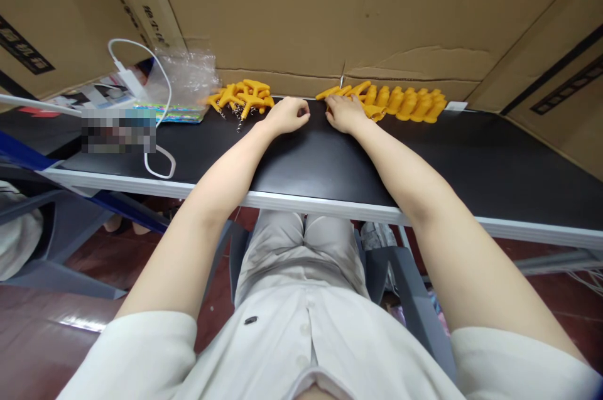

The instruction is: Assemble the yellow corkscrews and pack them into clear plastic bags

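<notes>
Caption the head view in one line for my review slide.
Left hand beside yellow corkscrews, right hand at a group of yellow pieces, over a black tabletop.

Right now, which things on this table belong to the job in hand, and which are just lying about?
Likely in the job:
yellow corkscrews, near the left hand
yellow cylindrical pieces, beside the right hand

Apparently lying about:
white cable
clear plastic bag

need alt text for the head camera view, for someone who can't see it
A person's right-hand grip is at a group of yellow pieces on a black table, while the left-hand grip is curled beside a pile of yellow-handled corkscrews. Cardboard stands behind; a clear plastic bag lies further left.
</notes>
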The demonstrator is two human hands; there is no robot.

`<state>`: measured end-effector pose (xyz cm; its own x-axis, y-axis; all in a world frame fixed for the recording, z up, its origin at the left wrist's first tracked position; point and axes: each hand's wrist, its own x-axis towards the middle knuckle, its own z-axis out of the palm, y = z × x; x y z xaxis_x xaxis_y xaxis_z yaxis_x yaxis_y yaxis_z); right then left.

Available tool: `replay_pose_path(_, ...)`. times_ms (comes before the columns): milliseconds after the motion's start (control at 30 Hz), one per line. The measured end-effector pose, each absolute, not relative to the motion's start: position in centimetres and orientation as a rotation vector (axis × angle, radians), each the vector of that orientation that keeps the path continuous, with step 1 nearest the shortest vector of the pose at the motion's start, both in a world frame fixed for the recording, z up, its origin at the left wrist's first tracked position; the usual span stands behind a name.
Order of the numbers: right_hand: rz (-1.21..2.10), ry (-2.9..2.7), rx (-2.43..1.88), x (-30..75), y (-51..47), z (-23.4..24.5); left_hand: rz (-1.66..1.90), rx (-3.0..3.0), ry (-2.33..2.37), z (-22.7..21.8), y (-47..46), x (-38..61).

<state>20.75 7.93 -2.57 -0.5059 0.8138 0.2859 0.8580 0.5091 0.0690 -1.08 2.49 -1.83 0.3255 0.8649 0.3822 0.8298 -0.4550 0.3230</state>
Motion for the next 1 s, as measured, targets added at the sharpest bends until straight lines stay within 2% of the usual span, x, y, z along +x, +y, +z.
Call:
replay_pose_path(233,-0.325,-2.591,-1.276,25.0,6.7,-1.0,0.753,2.487,1.634,-1.5,2.0,-0.8)
replay_pose_path(500,-0.364,-2.281,-1.561,34.3,6.8,-0.1,0.758,2.484,1.593,-1.9,2.4,-1.0)
replay_pose_path(600,-0.255,-2.220,-1.757,36.7,7.3,-0.9,0.745,2.495,1.599,-1.9,2.3,-1.0)
replay_pose_path(700,-0.221,-2.258,-1.848,37.6,7.3,-1.5,0.730,2.498,1.623,-1.9,2.3,-1.0)
replay_pose_path(1000,-0.128,-2.180,-1.648,36.4,5.8,-0.6,0.710,2.492,1.650,-1.7,1.9,-0.6)
